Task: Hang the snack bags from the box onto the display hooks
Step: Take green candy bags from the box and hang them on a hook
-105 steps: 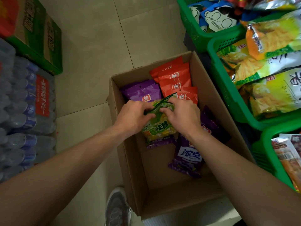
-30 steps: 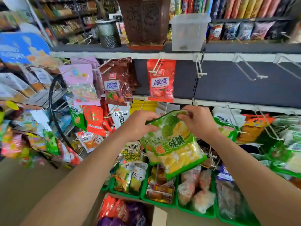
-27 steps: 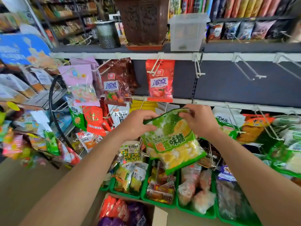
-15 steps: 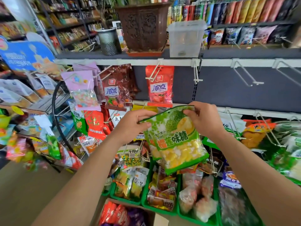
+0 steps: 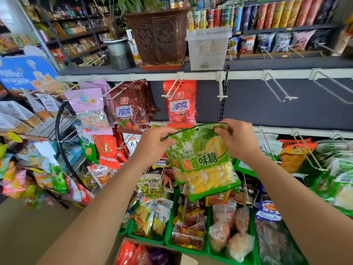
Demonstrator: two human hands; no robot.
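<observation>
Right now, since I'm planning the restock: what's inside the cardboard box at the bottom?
Red bags and purple bags show inside the cardboard box. The frame edge cuts off the rest, so anything else is unseen.

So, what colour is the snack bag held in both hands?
Mainly green snack bag, with yellow and white sweets showing below; the head view shows it.

The hook (image 5: 221,88) right of the red bag (image 5: 180,104) is bare, and two wire hooks (image 5: 277,85) further right are bare too, with open dark wall (image 5: 267,113) behind them. Lower down, hanging packs (image 5: 298,157) and full green baskets (image 5: 166,232) fill the space. The shelf (image 5: 277,63) sits just above the bare hooks.
</observation>
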